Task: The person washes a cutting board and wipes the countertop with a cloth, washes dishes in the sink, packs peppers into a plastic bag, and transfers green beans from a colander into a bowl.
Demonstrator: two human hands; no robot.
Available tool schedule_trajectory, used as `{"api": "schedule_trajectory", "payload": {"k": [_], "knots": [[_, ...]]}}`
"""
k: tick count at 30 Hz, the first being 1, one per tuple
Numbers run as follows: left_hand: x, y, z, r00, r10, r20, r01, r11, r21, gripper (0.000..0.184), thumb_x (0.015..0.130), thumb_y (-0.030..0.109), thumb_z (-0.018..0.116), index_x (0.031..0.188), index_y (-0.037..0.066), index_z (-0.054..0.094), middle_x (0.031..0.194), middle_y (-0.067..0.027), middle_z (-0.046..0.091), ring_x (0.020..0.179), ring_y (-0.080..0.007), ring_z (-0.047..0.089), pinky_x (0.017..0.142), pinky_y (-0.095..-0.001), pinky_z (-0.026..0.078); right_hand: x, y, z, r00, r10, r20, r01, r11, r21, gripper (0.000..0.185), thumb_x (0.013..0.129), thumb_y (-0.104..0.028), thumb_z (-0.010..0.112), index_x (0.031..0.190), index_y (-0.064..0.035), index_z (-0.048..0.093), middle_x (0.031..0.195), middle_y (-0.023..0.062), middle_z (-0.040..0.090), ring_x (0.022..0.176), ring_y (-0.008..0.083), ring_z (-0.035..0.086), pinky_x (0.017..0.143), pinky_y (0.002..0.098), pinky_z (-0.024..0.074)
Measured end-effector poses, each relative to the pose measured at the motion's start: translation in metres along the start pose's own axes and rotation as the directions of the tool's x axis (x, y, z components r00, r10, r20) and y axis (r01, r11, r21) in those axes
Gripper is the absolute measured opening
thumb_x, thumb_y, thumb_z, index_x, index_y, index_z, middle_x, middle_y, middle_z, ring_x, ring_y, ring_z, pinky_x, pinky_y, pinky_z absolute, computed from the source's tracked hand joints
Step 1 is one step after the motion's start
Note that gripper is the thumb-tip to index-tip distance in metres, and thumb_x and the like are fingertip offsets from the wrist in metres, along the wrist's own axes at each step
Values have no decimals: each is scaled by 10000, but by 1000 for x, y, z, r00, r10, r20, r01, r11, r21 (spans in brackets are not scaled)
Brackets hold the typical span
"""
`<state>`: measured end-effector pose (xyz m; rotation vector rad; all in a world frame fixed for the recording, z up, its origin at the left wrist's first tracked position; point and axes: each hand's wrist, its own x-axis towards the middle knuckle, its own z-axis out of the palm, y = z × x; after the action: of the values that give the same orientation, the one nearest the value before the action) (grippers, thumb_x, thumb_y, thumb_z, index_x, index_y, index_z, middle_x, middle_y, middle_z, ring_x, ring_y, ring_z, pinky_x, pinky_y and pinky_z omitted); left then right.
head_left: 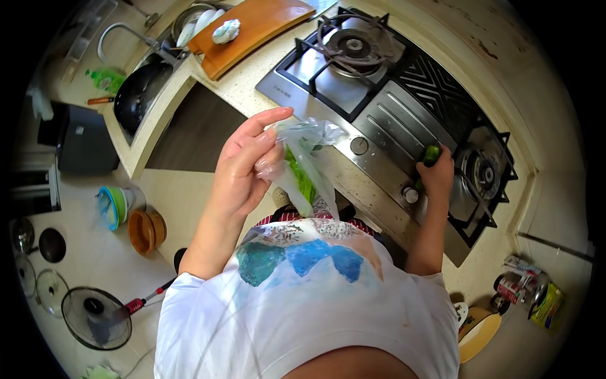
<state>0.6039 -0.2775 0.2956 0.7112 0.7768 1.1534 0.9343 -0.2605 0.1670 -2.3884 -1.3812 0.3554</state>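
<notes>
My left hand (243, 158) pinches the top of a clear plastic bag (323, 183), which hangs in front of my body. Long green vegetables (300, 174) show through the thin plastic. Over the steel middle of the gas stove (401, 120), my right hand (439, 174) is closed around a dark green vegetable (432, 155); one end sticks out past the fingers. The right hand is between the control knobs and the right burner.
An orange cutting board (252, 31) with a crumpled white cloth (226, 31) lies beyond the counter corner. A black wok (136, 95) sits at the sink. Brown pot (146, 231) and mesh strainer (96, 318) are at the left.
</notes>
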Motion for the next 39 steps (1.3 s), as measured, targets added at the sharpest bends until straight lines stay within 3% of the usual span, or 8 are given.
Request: {"api": "schedule_trajectory", "payload": {"k": [4, 6, 10, 15, 22, 26, 33, 39], "knots": [[-7, 4, 2, 1000, 12, -24, -12, 1000, 3, 310, 872, 102, 471, 1156, -21, 458, 573, 67, 339, 511, -26, 283, 469, -180, 223, 1, -3, -16, 975, -212, 69, 193, 958, 212, 628, 572, -172, 695, 1129, 0, 461, 980, 165, 574, 879, 287, 574, 773, 349, 454], [-12, 5, -1, 998, 51, -49, -51, 999, -1, 294, 863, 98, 488, 1135, -13, 468, 586, 69, 343, 509, -25, 278, 467, -180, 217, -19, -40, -45, 875, -386, 292, 1, 605, 796, 644, 563, -168, 679, 1138, 23, 461, 943, 128, 578, 848, 215, 570, 738, 297, 451], [-24, 9, -9, 993, 105, -47, -104, 994, 20, 322, 857, 116, 496, 1150, -5, 441, 597, 62, 369, 516, -29, 312, 472, -172, 247, -69, -122, -65, 262, -911, 317, -454, 174, 874, 672, 550, -145, 634, 1159, 64, 444, 912, 94, 572, 813, 154, 545, 711, 245, 425], [-60, 16, -30, 986, 166, -9, -162, 969, 186, 322, 858, 125, 515, 1152, 23, 432, 682, 42, 499, 587, -17, 408, 510, -165, 285, -114, -203, -15, -67, -862, 503, -334, 495, 802, 470, 676, -62, 602, 1121, 1, 462, 961, 42, 496, 855, 113, 484, 728, 246, 406], [-128, 40, -91, 978, 175, -110, -146, 963, 227, 321, 863, 132, 526, 1147, 47, 403, 701, 36, 533, 601, -6, 430, 527, -152, 309, -177, -255, 16, 46, -821, 570, -157, 557, 815, 365, 669, -104, 631, 1001, -1, 519, 866, 47, 544, 801, 125, 514, 696, 266, 421], [-163, 38, -129, 973, 192, -127, -126, 905, 406, 280, 853, 127, 535, 1096, 52, 417, 643, 53, 452, 590, -7, 387, 518, -159, 300, -225, -284, 65, 158, -939, 307, 525, 343, 779, 285, 721, -131, 604, 958, 4, 522, 794, 123, 580, 724, 225, 561, 655, 313, 447], [-219, 48, -183, 907, 411, -90, -373, 884, 282, 240, 853, 65, 456, 1084, 14, 411, 727, -10, 509, 665, -46, 456, 604, -204, 376, -310, -331, 110, -235, -580, 780, -79, 811, 579, 412, 822, -247, 517, 1179, -53, 449, 1136, 97, 508, 1042, 198, 499, 862, 318, 424], [-278, 62, -218, 904, 369, -215, -292, 901, 321, 217, 857, 77, 481, 1063, 30, 433, 739, 4, 493, 637, -30, 430, 517, -182, 346, -361, -364, 206, -330, -684, 650, -124, 715, 688, 392, 829, -258, 533, 1143, -33, 468, 1035, 86, 535, 942, 164, 519, 779, 276, 438]]}}
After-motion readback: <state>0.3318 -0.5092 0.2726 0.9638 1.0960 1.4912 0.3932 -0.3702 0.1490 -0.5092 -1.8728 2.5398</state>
